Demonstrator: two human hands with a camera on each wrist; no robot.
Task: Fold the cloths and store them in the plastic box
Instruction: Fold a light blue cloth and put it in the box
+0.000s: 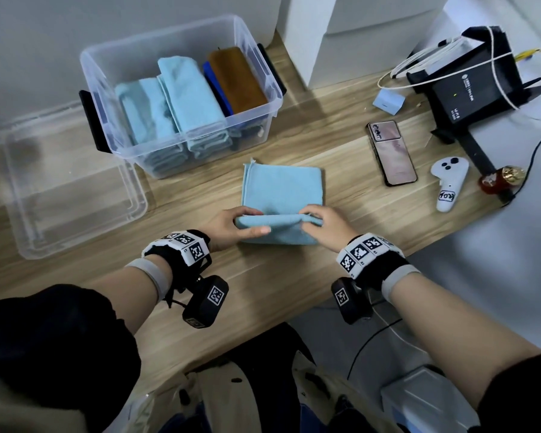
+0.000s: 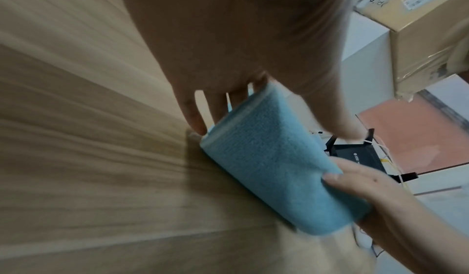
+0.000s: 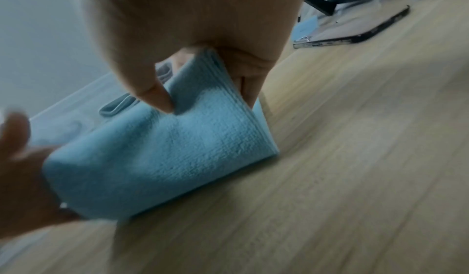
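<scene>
A light blue cloth (image 1: 281, 189) lies on the wooden table in front of me, its near edge lifted and rolled over toward the far side. My left hand (image 1: 236, 225) pinches the left end of that raised fold, thumb on top and fingers behind. My right hand (image 1: 320, 220) pinches the right end the same way. The wrist views show the cloth (image 2: 274, 164) (image 3: 162, 154) held up in a curved fold between both hands. The clear plastic box (image 1: 138, 51) stands at the back left with several folded cloths upright inside, light blue, dark blue and brown.
The box's clear lid (image 1: 75, 226) lies flat at the left. A phone (image 1: 391, 153), a white controller (image 1: 448, 184), a small blue cube (image 1: 388, 101) and a black router with cables (image 1: 472, 89) sit at the right. The table's near edge runs just behind my wrists.
</scene>
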